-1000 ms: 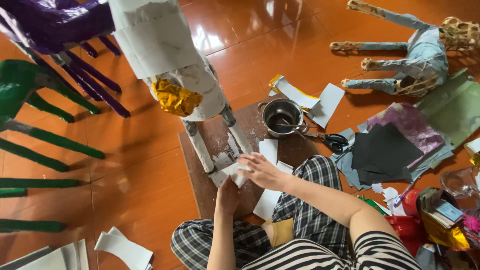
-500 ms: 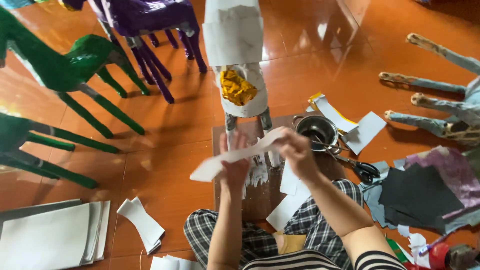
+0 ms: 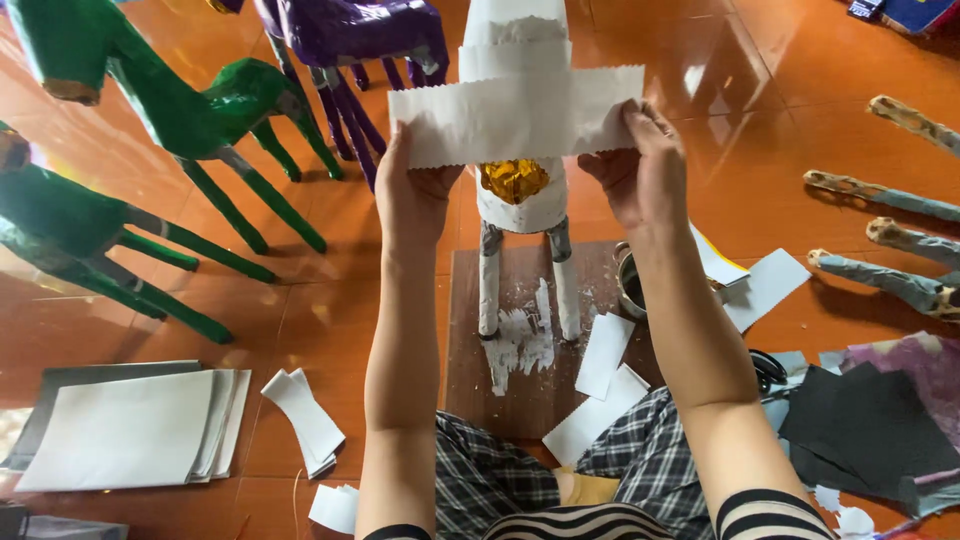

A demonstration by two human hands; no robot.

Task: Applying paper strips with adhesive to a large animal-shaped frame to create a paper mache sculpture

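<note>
Both hands are now raised well above the board [image 3: 520, 400], holding a white paper strip [image 3: 515, 115] stretched flat in front of the white figure [image 3: 517, 190]; half a second ago the strip was sagging low near the lap, and a second ago the hands were down at the board picking it up. The left hand [image 3: 415, 195] is pinching the strip's left end from below, and the right hand [image 3: 640, 165] is gripping the right end with fingers closed over the edge. The strip is spanning the figure's upper body, seemingly lined up level with it, so the work looks to be at the point of laying paper onto the form. The figure is standing on two pale legs on the board, with a crumpled yellow patch [image 3: 513, 180] showing below the strip. Around it, green figures [image 3: 150, 110] and a purple figure [image 3: 350, 40] are standing to the left, more cut strips [image 3: 305, 420] and a paper stack [image 3: 130, 430] are lying on the floor, and a small metal pot [image 3: 632, 285] is sitting just behind the right forearm. The strip is hiding the figure's middle from view.
</note>
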